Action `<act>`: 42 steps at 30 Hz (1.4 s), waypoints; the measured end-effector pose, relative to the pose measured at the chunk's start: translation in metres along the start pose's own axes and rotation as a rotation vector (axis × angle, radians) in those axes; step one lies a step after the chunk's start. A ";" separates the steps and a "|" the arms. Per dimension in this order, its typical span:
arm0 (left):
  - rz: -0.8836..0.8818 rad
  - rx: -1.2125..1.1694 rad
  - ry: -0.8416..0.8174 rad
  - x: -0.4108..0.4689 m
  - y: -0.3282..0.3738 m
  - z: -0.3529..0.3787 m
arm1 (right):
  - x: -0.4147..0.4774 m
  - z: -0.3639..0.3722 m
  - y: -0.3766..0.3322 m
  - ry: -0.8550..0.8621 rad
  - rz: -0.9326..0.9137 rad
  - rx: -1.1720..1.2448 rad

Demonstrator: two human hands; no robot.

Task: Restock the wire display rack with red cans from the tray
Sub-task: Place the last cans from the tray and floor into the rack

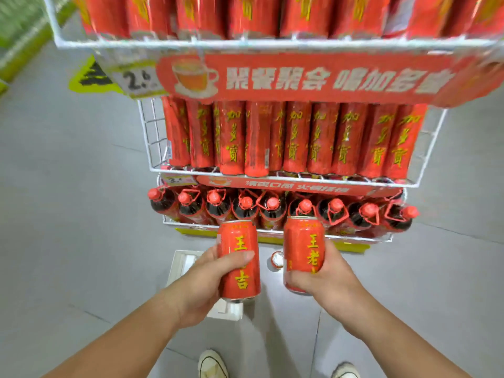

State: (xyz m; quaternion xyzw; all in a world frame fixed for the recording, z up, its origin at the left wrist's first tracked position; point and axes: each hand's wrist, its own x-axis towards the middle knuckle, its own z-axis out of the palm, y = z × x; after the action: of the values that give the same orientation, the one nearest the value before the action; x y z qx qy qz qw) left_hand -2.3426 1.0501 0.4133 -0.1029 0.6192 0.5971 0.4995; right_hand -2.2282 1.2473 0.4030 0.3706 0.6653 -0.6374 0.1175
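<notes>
— Where are the red cans?
— One in each hand, both upright. The left hand [204,279] grips the left can [240,257] about its middle, thumb laid across the front over the yellow lettering, the other fingers hidden behind. The right hand [327,274] wraps the right can [302,246] low down from the right, so its upper half stands clear of the fingers. The two cans are near each other, not touching.
— And under them?
— A white tray [182,266] on the grey tiled floor [68,214], partly hidden by the left hand. A third can [277,260] shows one end in the gap between the held pair; whether it lies in the tray I cannot tell. White shoes [212,364] sit at the lower edge.
— The rack?
— The wire display rack [152,137] stands just beyond. Its lowest shelf holds red-capped bottles [245,207], and the middle one holds tall red packs [297,137] under a red banner [300,77], with a narrow gap at its left wire wall. Grey floor runs along both sides.
</notes>
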 end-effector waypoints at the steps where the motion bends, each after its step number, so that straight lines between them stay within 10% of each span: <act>1: 0.027 0.003 0.000 -0.016 0.014 0.006 | -0.015 -0.003 -0.018 0.001 -0.013 0.015; 21: 0.622 0.268 -0.114 -0.293 0.316 0.064 | -0.250 -0.022 -0.353 0.216 -0.466 0.043; 42: 1.037 0.271 0.372 -0.330 0.592 0.056 | -0.194 -0.043 -0.644 0.224 -0.799 0.023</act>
State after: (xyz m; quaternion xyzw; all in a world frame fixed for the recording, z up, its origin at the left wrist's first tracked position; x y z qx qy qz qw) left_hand -2.5857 1.0997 1.0465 0.1763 0.7375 0.6512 0.0319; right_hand -2.4930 1.2766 1.0220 0.1517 0.7582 -0.5961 -0.2164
